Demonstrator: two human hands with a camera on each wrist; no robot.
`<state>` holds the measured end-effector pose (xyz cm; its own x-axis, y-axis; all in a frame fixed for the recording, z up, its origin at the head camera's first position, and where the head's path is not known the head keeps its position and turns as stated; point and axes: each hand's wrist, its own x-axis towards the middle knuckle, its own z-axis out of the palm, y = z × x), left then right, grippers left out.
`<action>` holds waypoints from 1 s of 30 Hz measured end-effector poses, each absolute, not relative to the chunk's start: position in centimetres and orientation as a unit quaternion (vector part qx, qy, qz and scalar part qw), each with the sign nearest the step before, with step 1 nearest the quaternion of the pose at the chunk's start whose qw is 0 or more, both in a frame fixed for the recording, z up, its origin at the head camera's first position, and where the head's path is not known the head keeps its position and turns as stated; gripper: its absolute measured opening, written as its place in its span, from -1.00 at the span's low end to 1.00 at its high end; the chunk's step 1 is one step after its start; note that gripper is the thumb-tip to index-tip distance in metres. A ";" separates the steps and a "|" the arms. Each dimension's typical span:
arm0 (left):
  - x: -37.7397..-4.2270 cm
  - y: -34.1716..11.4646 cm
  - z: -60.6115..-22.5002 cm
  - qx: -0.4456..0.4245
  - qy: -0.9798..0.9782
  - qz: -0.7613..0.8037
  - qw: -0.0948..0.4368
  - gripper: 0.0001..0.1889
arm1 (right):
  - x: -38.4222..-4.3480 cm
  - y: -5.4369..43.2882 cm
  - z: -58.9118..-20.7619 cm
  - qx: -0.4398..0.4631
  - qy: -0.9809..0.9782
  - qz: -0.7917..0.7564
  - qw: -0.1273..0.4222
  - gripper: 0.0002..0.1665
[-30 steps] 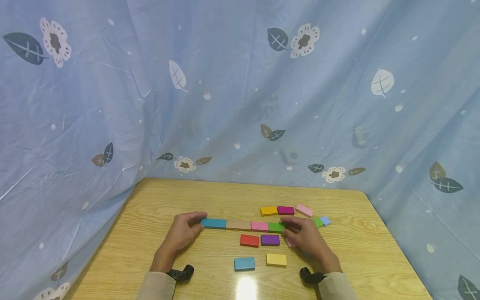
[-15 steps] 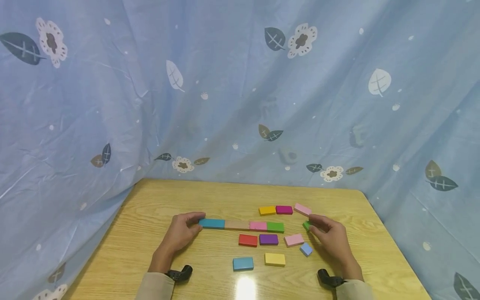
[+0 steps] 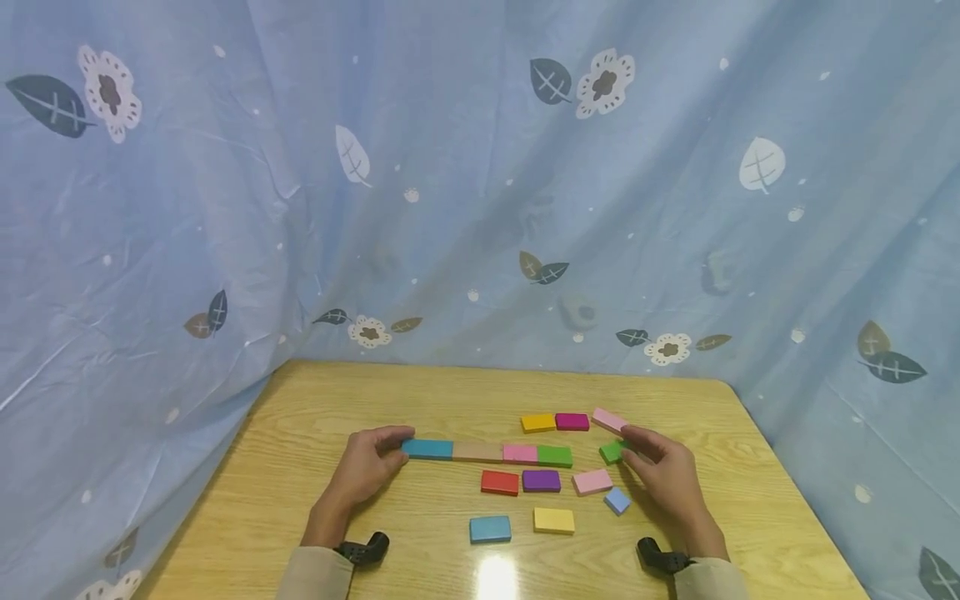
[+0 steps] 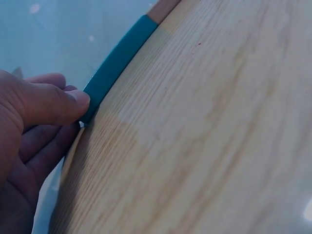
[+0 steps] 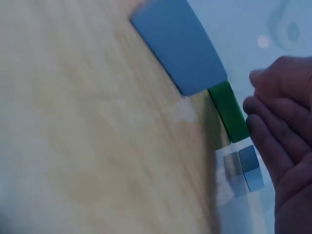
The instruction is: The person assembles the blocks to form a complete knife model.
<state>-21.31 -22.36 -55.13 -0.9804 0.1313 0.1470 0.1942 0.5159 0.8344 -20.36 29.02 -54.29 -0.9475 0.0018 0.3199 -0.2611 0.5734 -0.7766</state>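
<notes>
My left hand pinches the left end of a teal-blue block; the thumb lies along its near face in the left wrist view. From there a row runs right, end to end: a tan wooden block, a pink block and a green block. Beside a second green block, right of the row and slightly turned, is my right hand. In the right wrist view its fingers are loosely extended, fingertips right at that block's edge, the thumb apart from it.
Behind the row lie orange, magenta and light pink blocks. In front are red, purple, pink, small blue, light blue and yellow blocks. A patterned curtain borders the table.
My right hand has moved right, from the green end of the row to the loose green block, uncovering the pink and small blue blocks in front. The left hand and the row stay put.
</notes>
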 end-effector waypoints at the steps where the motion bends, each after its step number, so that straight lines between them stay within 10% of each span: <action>1: -21.3 -22.4 -55.1 -0.095 -0.870 -0.483 0.032 -0.54 | -20.2 29.1 -54.3 0.069 -0.876 0.454 0.144 -0.59; 30: -21.2 -22.3 -55.4 -0.099 -0.868 -0.485 0.033 -0.54 | -18.6 31.5 -55.4 0.028 -0.883 0.451 0.128 -0.56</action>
<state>-21.18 -22.32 -55.38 -0.9782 0.1408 0.1527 0.2038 0.5105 0.8354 -18.61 31.54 -55.39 -0.9657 0.0652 0.2513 -0.1655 0.5910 -0.7895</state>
